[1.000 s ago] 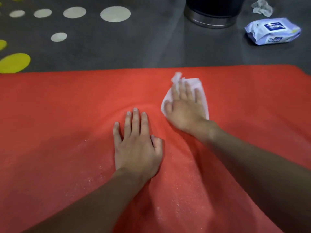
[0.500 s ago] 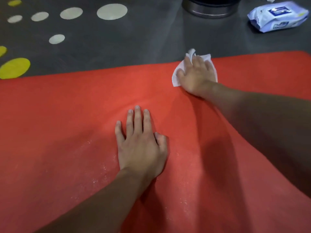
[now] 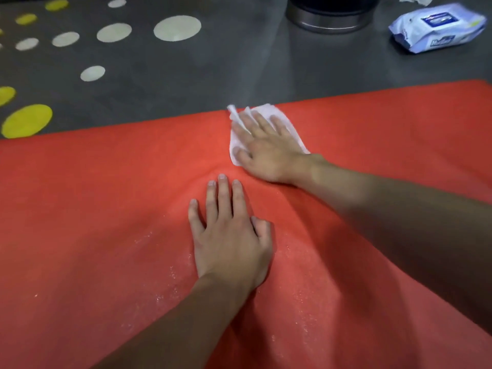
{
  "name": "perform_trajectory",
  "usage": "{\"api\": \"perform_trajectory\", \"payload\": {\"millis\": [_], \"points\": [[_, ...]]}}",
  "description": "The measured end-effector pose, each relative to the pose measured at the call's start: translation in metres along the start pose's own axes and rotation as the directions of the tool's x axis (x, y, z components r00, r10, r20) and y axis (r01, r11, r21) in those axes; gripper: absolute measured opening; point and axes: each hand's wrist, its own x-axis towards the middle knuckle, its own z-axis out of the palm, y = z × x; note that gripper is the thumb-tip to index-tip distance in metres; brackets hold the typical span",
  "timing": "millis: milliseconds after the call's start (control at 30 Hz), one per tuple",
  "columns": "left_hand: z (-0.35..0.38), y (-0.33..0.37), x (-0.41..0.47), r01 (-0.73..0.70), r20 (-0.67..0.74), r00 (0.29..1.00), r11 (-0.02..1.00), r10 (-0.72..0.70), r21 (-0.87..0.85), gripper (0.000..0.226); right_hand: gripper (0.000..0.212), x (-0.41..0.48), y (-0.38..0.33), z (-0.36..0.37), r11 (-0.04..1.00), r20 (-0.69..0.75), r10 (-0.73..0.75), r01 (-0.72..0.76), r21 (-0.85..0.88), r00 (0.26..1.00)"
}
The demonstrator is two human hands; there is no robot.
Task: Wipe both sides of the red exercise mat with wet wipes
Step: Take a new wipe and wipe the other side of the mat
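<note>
Your red mat (image 3: 80, 209) lies flat on the floor (image 3: 186, 83). Its long axis runs left to right across your view, and both ends pass out of frame. Your right hand (image 3: 269, 153) presses a white wipe (image 3: 269, 110) against the mat at its far edge, fingers straight and spread, pointing away and slightly left. Your left hand (image 3: 229, 235) rests palm-down on the mat just nearer you, fingers straight, holding nothing. The wipes pack (image 3: 436, 27) sits on the floor beyond the far edge, to the right.
</note>
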Motion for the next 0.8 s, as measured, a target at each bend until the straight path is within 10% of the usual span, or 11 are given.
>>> {"api": "perform_trajectory", "payload": {"millis": [67, 167, 333, 467, 700, 800], "points": [[0.002, -0.001, 0.000, -0.007, -0.005, 1.000, 1.000, 0.007, -0.006, 0.074, 0.069, 0.009, 0.026, -0.006, 0.999, -0.025, -0.015, 0.014, -0.046, 1.000], [0.003, -0.002, 0.000, -0.020, -0.025, 0.999, 0.999, 0.020, -0.038, 0.074, 0.067, 0.021, 0.033, -0.011, 0.919, 0.023, 0.394, -0.393, -0.033, 0.919], [0.004, -0.005, -0.001, -0.025, -0.045, 0.999, 0.996, 0.021, -0.089, 0.075, 0.063, -0.001, -0.001, 0.001, 0.995, -0.013, -0.079, 0.078, -0.060, 0.997], [0.004, -0.007, -0.001, -0.047, -0.084, 0.996, 0.989, 0.036, -0.137, 0.075, 0.061, -0.002, 0.027, -0.013, 0.940, 0.057, 0.340, -0.339, -0.029, 0.939], [0.000, -0.015, -0.002, -0.046, -0.179, 0.983, 0.899, -0.037, -0.436, 0.065, 0.061, -0.071, -0.046, -0.002, 1.000, 0.094, -0.010, 0.012, -0.020, 0.995], [0.001, -0.014, -0.002, -0.054, -0.185, 0.982, 0.911, -0.025, -0.410, 0.064, 0.062, -0.061, -0.024, -0.008, 0.969, 0.082, 0.247, -0.246, -0.018, 0.966]]}}
